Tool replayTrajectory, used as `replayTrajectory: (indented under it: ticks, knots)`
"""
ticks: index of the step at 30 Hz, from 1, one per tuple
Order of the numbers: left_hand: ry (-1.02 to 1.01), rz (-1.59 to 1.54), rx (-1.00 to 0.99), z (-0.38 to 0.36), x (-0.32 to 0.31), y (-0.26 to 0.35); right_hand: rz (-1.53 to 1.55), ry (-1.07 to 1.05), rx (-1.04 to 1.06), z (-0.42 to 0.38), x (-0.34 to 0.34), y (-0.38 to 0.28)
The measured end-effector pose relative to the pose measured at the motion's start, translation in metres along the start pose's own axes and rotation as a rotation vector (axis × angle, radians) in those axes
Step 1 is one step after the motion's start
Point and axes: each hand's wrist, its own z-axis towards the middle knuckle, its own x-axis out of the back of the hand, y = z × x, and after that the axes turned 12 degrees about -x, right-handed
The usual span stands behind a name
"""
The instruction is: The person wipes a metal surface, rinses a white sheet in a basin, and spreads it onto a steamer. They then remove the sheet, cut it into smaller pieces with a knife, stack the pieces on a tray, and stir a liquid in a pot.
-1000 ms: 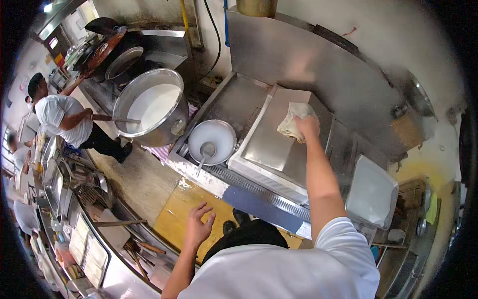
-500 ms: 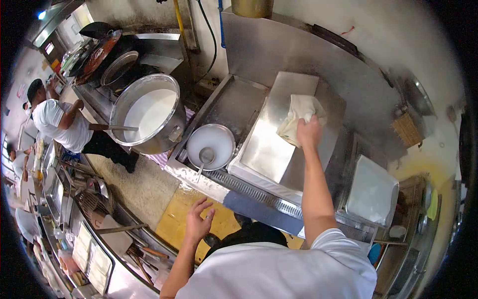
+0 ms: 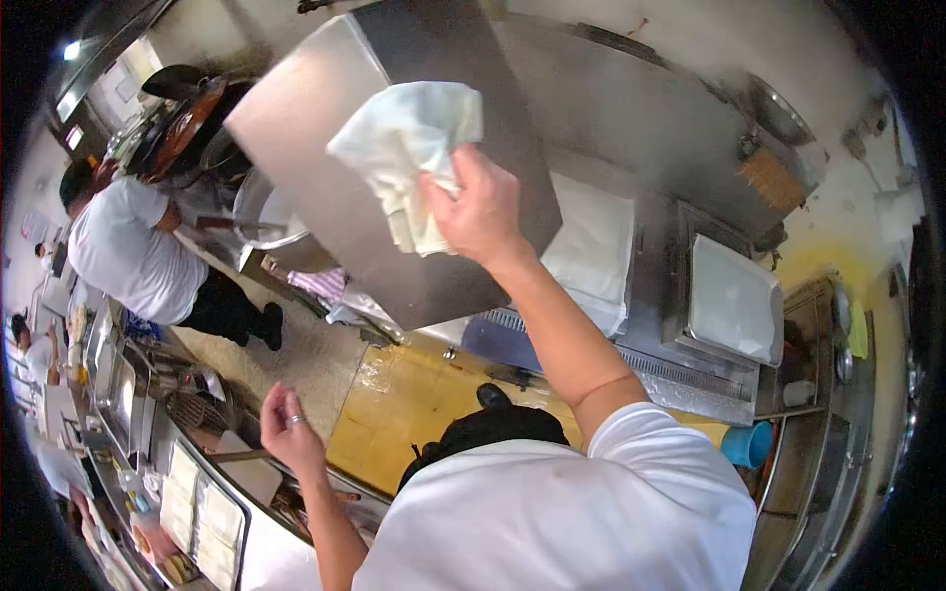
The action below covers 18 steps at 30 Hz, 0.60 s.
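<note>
1. Step in hand, as judged: box-like metal cover (image 3: 296, 128) held up and tilted above the desk (image 3: 690, 384), one-handed, through a cloth (image 3: 409, 138).
2. Right hand (image 3: 483, 207): fingers closed on the bunched cloth, thumb and index pinching its near edge; cloth lay against the cover. Could not tell whether there was a handle underneath.
3. Left hand (image 3: 293, 433): fingers loosely curled, partly open, nothing held, ring on one finger, well apart from the cover.
4. Main thing's place: cover in front of the person, blocking part of the large pot (image 3: 268, 209); white flat surface (image 3: 591, 246) visible just beside it on the desk.
5. Other things: white-topped tray (image 3: 734, 295) farther right; blue container (image 3: 747, 445) below it, near the shelving. Co-worker (image 3: 133, 246) stood to the left, with a long handle (image 3: 232, 225) reaching to the pot.
6. Next move called for, as judged: firm cloth grip, level wrist, cover edges clear of pot and co-worker; cloth slip looked the main risk.
</note>
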Motion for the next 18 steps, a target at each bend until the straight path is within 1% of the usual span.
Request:
replayTrajectory:
  ticks: [3,4,7,8,11,14,15,17,18]
  knots:
    - [0.169,0.096,0.002,-0.011,0.072,0.0,0.127,-0.087,0.18,-0.023,-0.024,-0.056]
    - [0.218,0.084,0.044,-0.02,0.098,-0.01,0.175,-0.112,0.236,-0.032,-0.029,-0.077]
    - [0.396,0.025,0.037,-0.051,0.16,-0.016,0.222,-0.269,0.35,-0.061,-0.047,-0.131]
    - [0.456,0.061,0.067,-0.063,0.177,-0.016,0.245,-0.293,0.402,-0.07,-0.054,-0.148]
    - [0.557,0.131,0.042,-0.097,0.228,-0.011,0.395,-0.359,0.568,-0.102,-0.08,-0.203]
    - [0.713,0.222,0.114,-0.122,0.258,0.004,0.427,-0.528,0.667,-0.14,-0.109,-0.253]
    - [0.75,0.201,0.138,-0.128,0.264,0.008,0.443,-0.582,0.696,-0.153,-0.123,-0.269]
    - [0.732,0.341,0.103,-0.15,0.282,0.008,0.468,-0.712,0.767,-0.184,-0.141,-0.303]
    - [0.776,0.332,0.124,-0.157,0.285,0.012,0.519,-0.781,0.803,-0.202,-0.151,-0.32]
